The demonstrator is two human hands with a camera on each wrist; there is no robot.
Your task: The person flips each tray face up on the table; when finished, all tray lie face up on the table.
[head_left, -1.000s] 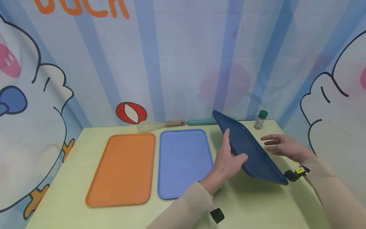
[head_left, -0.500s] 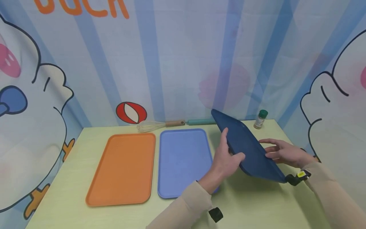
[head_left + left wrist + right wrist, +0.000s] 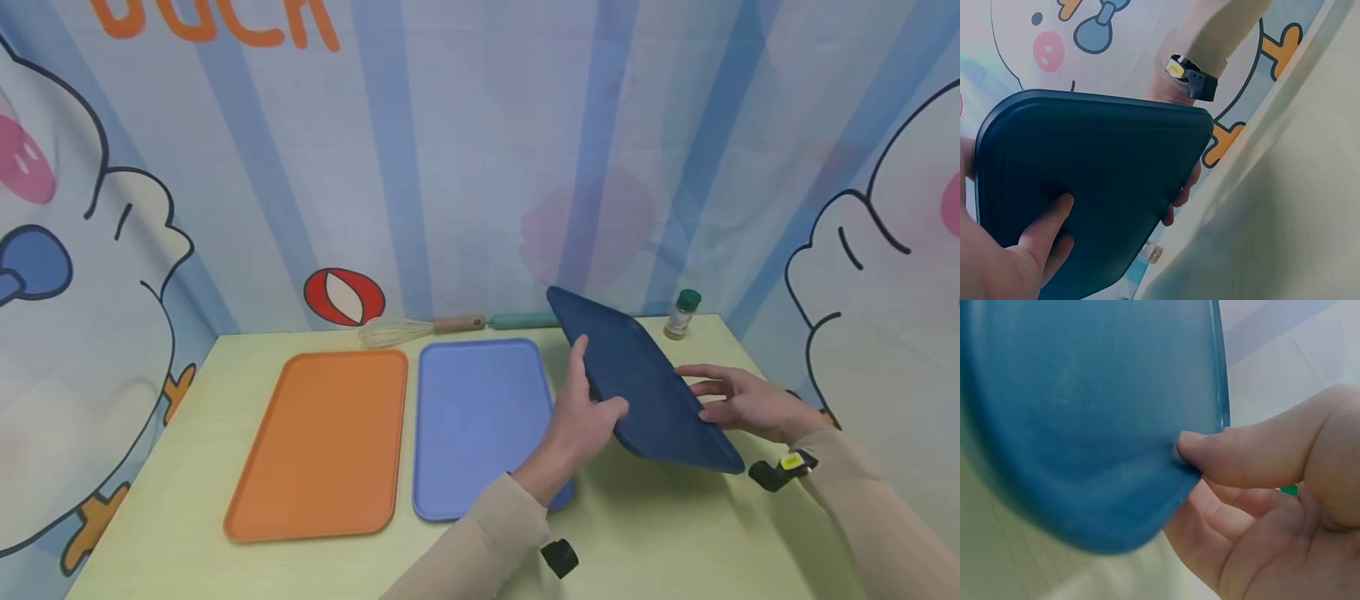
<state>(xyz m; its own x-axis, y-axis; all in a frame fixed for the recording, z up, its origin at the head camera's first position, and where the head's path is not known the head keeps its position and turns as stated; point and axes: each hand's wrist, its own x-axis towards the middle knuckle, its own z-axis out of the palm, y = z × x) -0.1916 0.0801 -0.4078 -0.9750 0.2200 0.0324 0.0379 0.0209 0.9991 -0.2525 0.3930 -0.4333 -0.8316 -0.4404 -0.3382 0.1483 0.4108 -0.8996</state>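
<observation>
A dark blue tray [image 3: 652, 392] is held tilted above the right side of the table, its right side lower. My left hand [image 3: 579, 423] grips its left edge, thumb on the upper face. In the left wrist view, fingers of the left hand [image 3: 1016, 256] lie against the tray's underside [image 3: 1104, 169]. At the opposite edge is my right hand [image 3: 757, 406]. The right wrist view shows the right hand [image 3: 1260, 487] pinching the rim of the tray [image 3: 1097, 412], thumb on its face and fingers behind.
A periwinkle tray [image 3: 480, 425] and an orange tray [image 3: 322, 442] lie flat on the table [image 3: 172, 467]. Along the back edge are a whisk [image 3: 420, 328] and a teal rod [image 3: 525, 320], partly hidden by the dark tray. A green-lidded jar [image 3: 682, 315] stands at the back right.
My right hand has come in to the dark blue tray's right edge and taken hold of it. The tray and my left hand have shifted slightly left.
</observation>
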